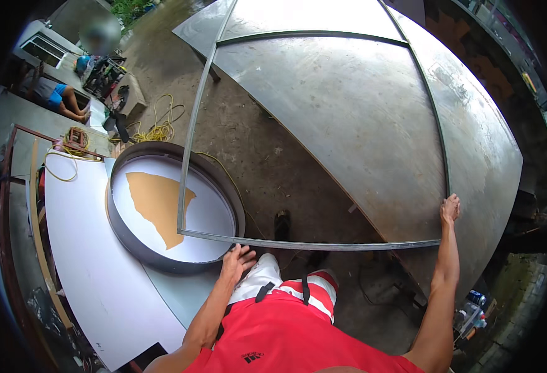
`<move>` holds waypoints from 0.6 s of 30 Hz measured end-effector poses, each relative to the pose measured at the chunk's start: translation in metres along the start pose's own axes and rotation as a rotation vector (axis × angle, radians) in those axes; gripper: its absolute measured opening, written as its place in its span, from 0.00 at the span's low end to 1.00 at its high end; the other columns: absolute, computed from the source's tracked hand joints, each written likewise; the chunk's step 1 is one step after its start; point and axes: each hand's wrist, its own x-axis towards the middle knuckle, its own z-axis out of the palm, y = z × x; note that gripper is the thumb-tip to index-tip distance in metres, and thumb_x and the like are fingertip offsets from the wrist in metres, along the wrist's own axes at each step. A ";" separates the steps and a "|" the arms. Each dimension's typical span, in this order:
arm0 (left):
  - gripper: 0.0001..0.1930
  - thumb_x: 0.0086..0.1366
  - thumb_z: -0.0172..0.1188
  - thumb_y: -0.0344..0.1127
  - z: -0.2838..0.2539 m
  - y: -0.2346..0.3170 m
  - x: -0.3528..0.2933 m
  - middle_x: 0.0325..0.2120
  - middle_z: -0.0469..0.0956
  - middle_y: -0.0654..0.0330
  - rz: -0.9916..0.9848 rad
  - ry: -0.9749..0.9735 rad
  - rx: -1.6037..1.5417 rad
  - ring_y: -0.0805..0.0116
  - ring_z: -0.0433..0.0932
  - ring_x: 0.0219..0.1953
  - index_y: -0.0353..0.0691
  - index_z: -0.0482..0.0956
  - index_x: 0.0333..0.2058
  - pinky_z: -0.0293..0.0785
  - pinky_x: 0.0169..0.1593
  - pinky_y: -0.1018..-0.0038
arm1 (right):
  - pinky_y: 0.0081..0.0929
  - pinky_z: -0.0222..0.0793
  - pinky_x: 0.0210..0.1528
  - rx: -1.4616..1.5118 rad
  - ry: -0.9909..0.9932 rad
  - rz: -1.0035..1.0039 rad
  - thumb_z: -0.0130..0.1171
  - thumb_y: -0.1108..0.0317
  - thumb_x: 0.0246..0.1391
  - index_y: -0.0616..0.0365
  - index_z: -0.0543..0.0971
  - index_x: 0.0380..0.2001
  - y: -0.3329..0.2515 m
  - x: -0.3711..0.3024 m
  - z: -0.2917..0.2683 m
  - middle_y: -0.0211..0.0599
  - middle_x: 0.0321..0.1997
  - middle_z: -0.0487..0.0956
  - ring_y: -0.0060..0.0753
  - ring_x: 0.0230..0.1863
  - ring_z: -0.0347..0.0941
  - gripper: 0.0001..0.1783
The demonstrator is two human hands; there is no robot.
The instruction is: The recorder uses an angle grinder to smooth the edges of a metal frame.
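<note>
A large rectangular metal frame [311,246] with a crossbar spans the view, its right part over a grey metal-topped table [360,112]. My right hand [450,209] is closed around the frame's right bar, close to the near right corner. At the near bar, toward the left corner, my left hand [238,261] has its fingers apart. It is just below the bar; whether a fingertip touches it I cannot tell. The frame's left corner overhangs a dark round hoop [124,233], inside which a torn tan sheet [152,202] lies on a white surface.
A white board [81,248] supports the hoop on the left. Yellow cable [161,127] lies coiled on the floor beyond it. At the far left, another person's legs [71,102] show beside machinery [104,74]. Bottles and cans [475,304] stand low at the right.
</note>
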 end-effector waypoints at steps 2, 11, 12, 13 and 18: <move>0.15 0.72 0.54 0.40 0.007 -0.001 0.014 0.44 0.76 0.44 0.117 -0.118 -0.088 0.48 0.80 0.45 0.33 0.68 0.46 0.79 0.50 0.44 | 0.42 0.71 0.56 -0.074 -0.026 -0.190 0.67 0.68 0.50 0.59 0.70 0.46 0.027 0.007 0.004 0.47 0.52 0.73 0.52 0.56 0.71 0.22; 0.04 0.70 0.54 0.26 -0.014 -0.010 -0.006 0.35 0.77 0.53 0.189 -0.079 0.070 0.55 0.82 0.40 0.33 0.69 0.37 0.79 0.52 0.44 | 0.45 0.72 0.53 0.028 -0.036 -0.223 0.69 0.74 0.43 0.61 0.69 0.43 0.089 -0.059 0.021 0.50 0.48 0.72 0.55 0.52 0.71 0.24; 0.04 0.69 0.55 0.25 -0.022 -0.013 -0.008 0.34 0.76 0.54 0.176 -0.083 0.096 0.56 0.82 0.39 0.33 0.69 0.37 0.78 0.53 0.43 | 0.47 0.71 0.53 0.064 -0.023 -0.284 0.66 0.75 0.44 0.61 0.69 0.42 0.104 -0.074 0.018 0.51 0.46 0.72 0.57 0.51 0.71 0.22; 0.04 0.69 0.55 0.25 -0.030 -0.020 -0.011 0.33 0.76 0.55 0.158 -0.082 0.116 0.57 0.81 0.38 0.32 0.69 0.37 0.78 0.54 0.42 | 0.47 0.71 0.53 0.053 -0.024 -0.280 0.66 0.75 0.44 0.61 0.69 0.42 0.117 -0.086 0.017 0.51 0.46 0.72 0.57 0.51 0.71 0.22; 0.05 0.71 0.53 0.26 -0.055 -0.034 -0.024 0.37 0.79 0.52 0.124 -0.142 0.121 0.56 0.82 0.42 0.30 0.72 0.40 0.80 0.52 0.46 | 0.50 0.70 0.50 0.040 -0.145 -0.153 0.61 0.74 0.47 0.62 0.68 0.40 0.175 -0.149 0.007 0.52 0.44 0.71 0.58 0.48 0.71 0.17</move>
